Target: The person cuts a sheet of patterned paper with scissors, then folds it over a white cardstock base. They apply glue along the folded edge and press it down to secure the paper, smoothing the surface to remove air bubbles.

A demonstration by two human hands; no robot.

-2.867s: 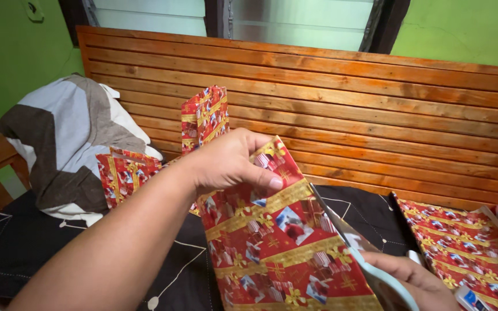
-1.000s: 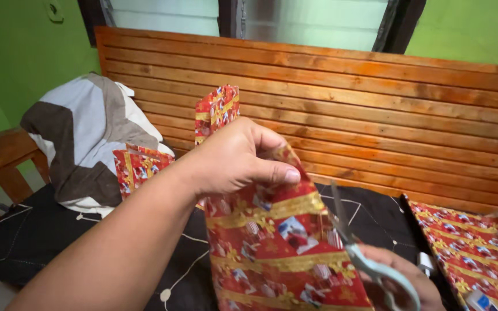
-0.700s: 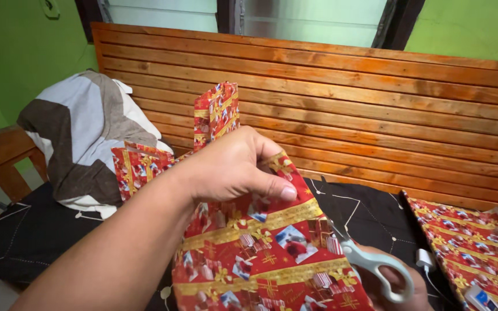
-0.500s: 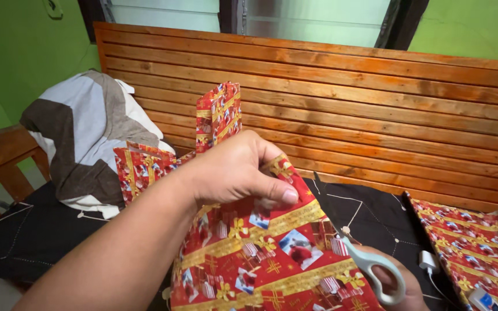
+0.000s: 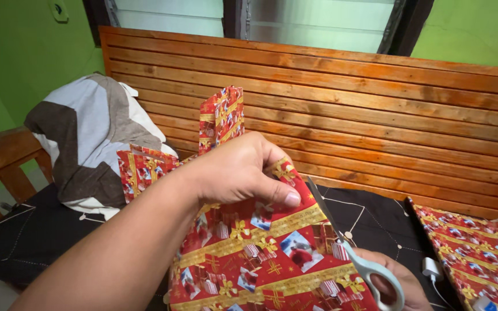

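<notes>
Pinching the top edge of a red wrapping-paper sheet with gold bands and small picture panels (image 5: 260, 253), the left hand (image 5: 234, 170) has its thumb pressed on the front of the paper and its fingers curled behind it, holding the sheet up in the lower middle of the view, above a black bed cover with thin white line patterns (image 5: 36, 236). Along the sheet's right edge runs a pair of scissors with metal blades and pale blue-grey plastic handles (image 5: 355, 259); the blades lie against the paper edge and point up and to the left. The right hand (image 5: 396, 282) grips the scissors with fingers through the handle loops, closed around them at the bottom right.

Behind the left hand, two more pieces of the same red and gold paper (image 5: 220, 115) stand upright against a slatted orange-brown wooden headboard (image 5: 376, 109). Left of them leans a pillow with grey, brown and white patches (image 5: 93, 138). At the far right another sheet of the same paper (image 5: 474, 253) lies flat on the cover, with a small white plug (image 5: 432, 268) just beside it. Green walls (image 5: 12, 63) rise behind the headboard.
</notes>
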